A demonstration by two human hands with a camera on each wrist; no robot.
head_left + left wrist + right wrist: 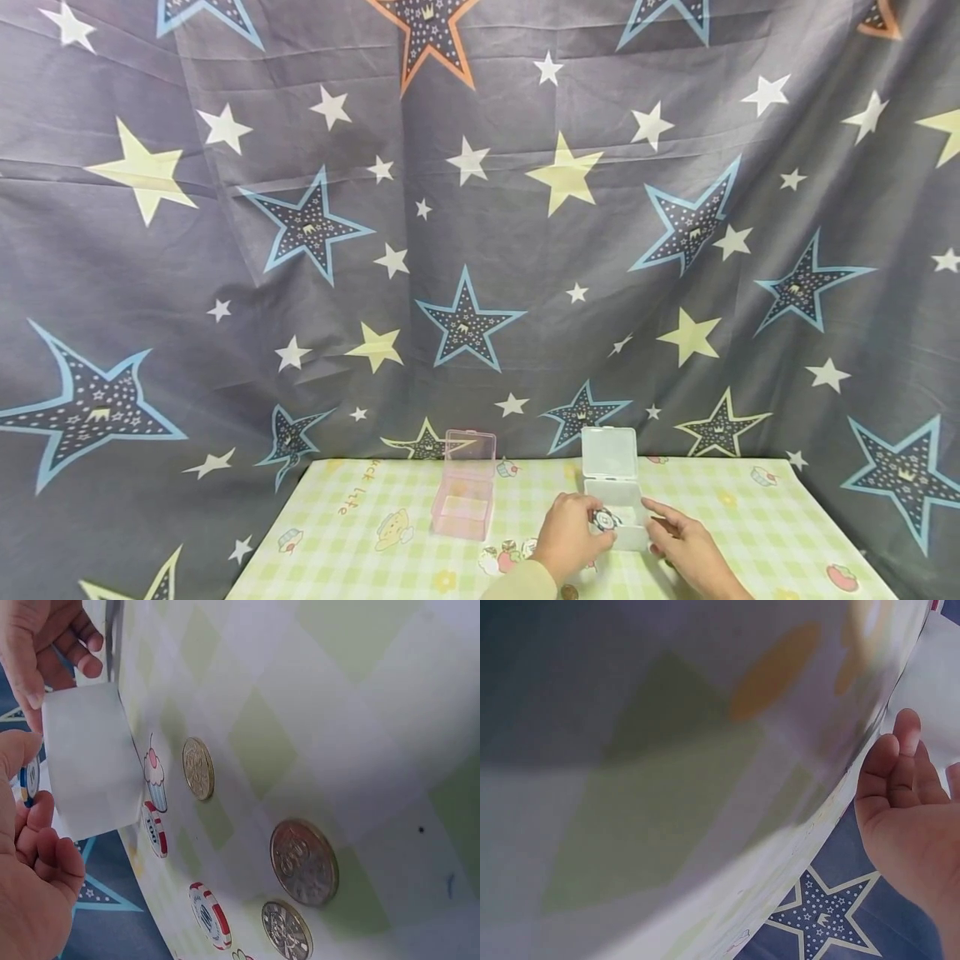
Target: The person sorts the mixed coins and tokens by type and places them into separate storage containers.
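Observation:
My left hand (572, 533) pinches a blue-and-white poker chip (30, 781) between thumb and fingers. It holds the chip at the mouth of a white plastic box (632, 537), whose lid (610, 452) is raised at the back. At the box's right side is my right hand (688, 546), its fingertips against the wall and its fingers loosely bent. In the left wrist view, a red-and-white poker chip (210, 916) and another red-and-white chip (155, 829) lie on the cloth. Near them are several coins, among them a large one (304, 862) and a gold-coloured one (198, 769).
A pink clear box (461, 521) with its lid up stands left of the white one. Under everything lies a green checked tablecloth (337, 550) printed with cartoon pictures. A grey star-patterned curtain (487, 242) hangs right behind the table and along its sides.

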